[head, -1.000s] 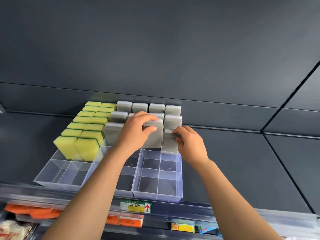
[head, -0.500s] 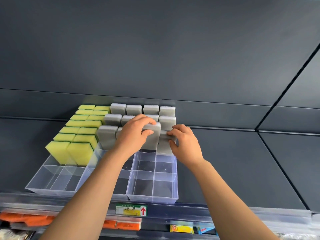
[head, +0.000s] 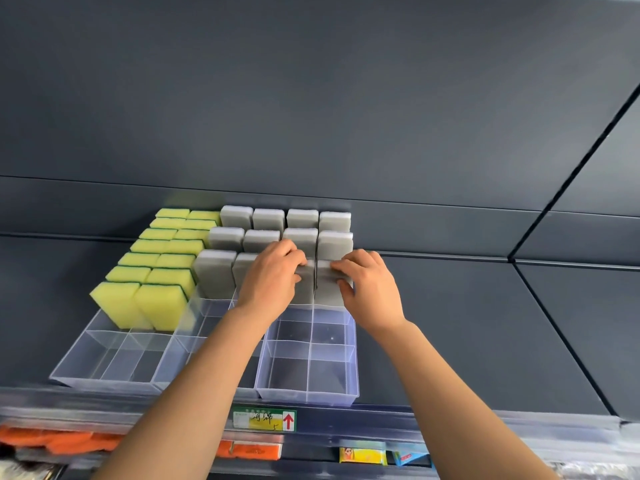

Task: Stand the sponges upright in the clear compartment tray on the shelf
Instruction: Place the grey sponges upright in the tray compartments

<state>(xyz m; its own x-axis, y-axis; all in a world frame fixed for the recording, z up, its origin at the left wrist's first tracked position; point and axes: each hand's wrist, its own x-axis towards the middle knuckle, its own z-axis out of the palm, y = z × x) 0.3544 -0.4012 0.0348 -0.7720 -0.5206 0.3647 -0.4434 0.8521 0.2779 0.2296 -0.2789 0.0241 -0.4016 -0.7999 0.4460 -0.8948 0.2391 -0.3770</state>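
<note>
Head view: left hand (head: 270,277) grips the left grey sponge (head: 307,292) over its top; right hand (head: 372,289) pinches the right grey sponge (head: 327,292). Both stand side by side, long axis vertical, in the clear tray (head: 306,393), third row from the shelf (head: 450,341) back edge, directly ahead of each hand.

Rear rows blocked by sponges (head: 266,220); front compts (head: 291,375) free.

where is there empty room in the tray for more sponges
Free: the front compartments of the clear plastic compartment tray, between its front wall and the upright yellow sponges and grey sponges. Crowded: the back rows, all filled.
</note>
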